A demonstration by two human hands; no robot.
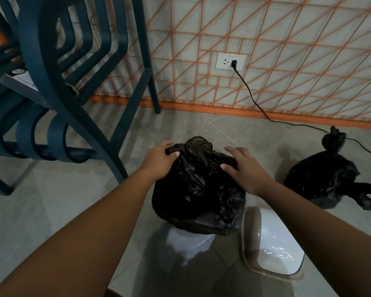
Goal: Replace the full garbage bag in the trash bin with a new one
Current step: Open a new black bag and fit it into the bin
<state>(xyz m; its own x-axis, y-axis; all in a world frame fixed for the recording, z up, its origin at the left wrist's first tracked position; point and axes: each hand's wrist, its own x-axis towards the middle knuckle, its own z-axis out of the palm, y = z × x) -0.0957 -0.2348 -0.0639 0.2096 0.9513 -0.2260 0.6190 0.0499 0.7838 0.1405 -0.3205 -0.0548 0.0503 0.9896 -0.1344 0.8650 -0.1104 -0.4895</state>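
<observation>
From my end: the black bag (199, 189) sits in the white bin (189, 241) at frame centre, bunched up over its top. My left hand (159, 161) pinches the bag's upper left edge, thumb on top. My right hand (244, 168) lies on its right side, fingers fairly straight and thumb pressed into the plastic. I can't tell if it's actually gripping. The lid (276, 249) lies on the floor (51, 200) at lower right, with a tied bag (326, 179) further right.
</observation>
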